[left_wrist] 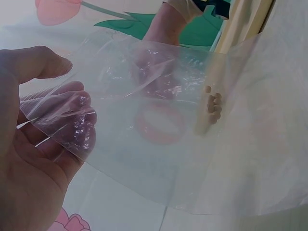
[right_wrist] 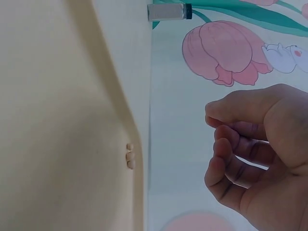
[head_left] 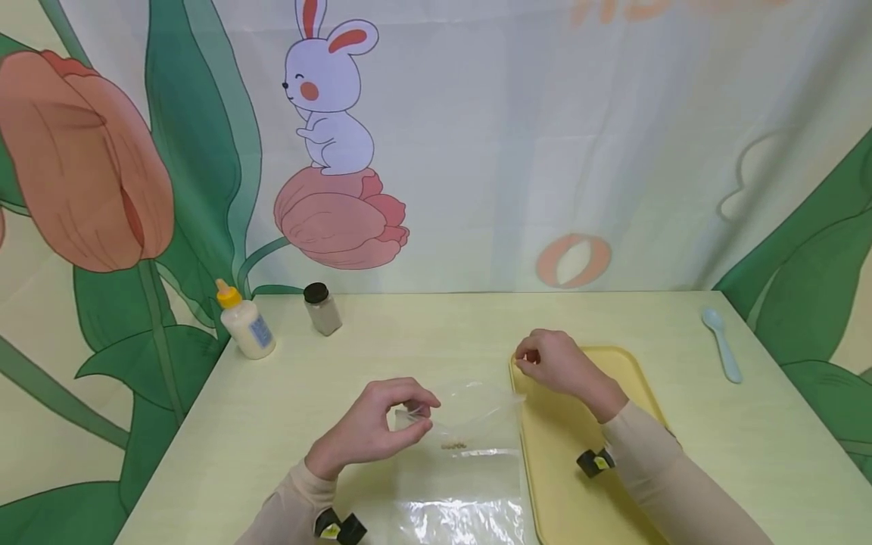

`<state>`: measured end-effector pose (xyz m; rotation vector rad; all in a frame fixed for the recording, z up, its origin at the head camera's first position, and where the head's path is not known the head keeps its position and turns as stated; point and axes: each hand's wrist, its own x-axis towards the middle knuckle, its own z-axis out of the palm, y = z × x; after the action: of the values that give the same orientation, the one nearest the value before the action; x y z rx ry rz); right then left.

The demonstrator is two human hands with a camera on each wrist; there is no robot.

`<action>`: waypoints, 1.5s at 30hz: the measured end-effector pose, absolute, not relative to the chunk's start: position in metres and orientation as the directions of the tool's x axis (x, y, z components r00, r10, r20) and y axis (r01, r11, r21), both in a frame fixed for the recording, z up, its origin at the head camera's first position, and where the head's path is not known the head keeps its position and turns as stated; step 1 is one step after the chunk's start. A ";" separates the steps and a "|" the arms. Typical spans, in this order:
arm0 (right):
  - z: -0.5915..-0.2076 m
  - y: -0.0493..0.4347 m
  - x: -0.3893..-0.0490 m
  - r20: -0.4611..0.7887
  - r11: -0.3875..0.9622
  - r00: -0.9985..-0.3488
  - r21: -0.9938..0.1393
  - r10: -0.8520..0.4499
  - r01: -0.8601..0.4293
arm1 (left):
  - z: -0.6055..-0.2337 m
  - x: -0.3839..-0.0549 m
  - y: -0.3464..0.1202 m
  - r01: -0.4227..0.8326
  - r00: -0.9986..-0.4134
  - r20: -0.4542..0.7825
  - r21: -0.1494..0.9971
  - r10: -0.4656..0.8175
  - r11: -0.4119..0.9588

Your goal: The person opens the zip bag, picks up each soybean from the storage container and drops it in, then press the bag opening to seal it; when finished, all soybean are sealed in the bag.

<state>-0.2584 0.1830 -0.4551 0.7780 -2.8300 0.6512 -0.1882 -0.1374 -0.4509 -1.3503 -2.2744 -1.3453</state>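
My left hand (head_left: 388, 420) holds a clear plastic bag (head_left: 470, 473) by its upper left edge. In the left wrist view the fingers (left_wrist: 79, 118) curl behind the film, with the thumb above and apart from them. Several small beige, rounded pieces (left_wrist: 214, 106) lie together inside the bag. My right hand (head_left: 559, 367) is over the far left corner of a yellow tray (head_left: 620, 363), fingers loosely bent. Nothing shows between thumb and fingers in the right wrist view. A few similar beige pieces (right_wrist: 130, 156) lie inside the tray's edge.
A white bottle (head_left: 247, 325) with a yellow cap and a dark-lidded jar (head_left: 322, 310) stand at the table's back left. On the right lies a light blue spoon (head_left: 722, 347). A printed curtain (head_left: 463, 151) hangs behind the table.
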 end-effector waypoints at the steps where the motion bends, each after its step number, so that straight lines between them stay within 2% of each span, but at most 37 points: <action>1: -0.454 0.183 -0.257 0.246 0.772 -0.854 -0.367 -0.458 -0.519 | -0.451 -0.188 -0.137 0.772 -0.572 0.544 0.610 0.613 0.178; 16: -0.422 0.174 -0.226 0.379 0.723 -0.793 -0.344 -0.478 -0.600 | -0.449 -0.187 -0.139 0.753 -0.594 0.524 0.630 0.610 0.191; 25: -0.410 0.168 -0.214 0.435 0.671 -0.751 -0.355 -0.498 -0.651 | -0.433 -0.178 -0.136 0.748 -0.598 0.525 0.637 0.605 0.186; 36: -0.396 0.160 -0.200 0.471 0.614 -0.714 -0.376 -0.518 -0.694 | -0.448 -0.187 -0.140 0.752 -0.590 0.524 0.633 0.614 0.183; 45: -0.392 0.152 -0.189 0.533 0.536 -0.648 -0.372 -0.544 -0.757 | -0.447 -0.187 -0.139 0.755 -0.586 0.525 0.631 0.616 0.180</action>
<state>-0.1887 0.1515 -0.3922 1.0723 -2.4247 0.8380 -0.1865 -0.1394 -0.4471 -1.3446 -2.2926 -1.3704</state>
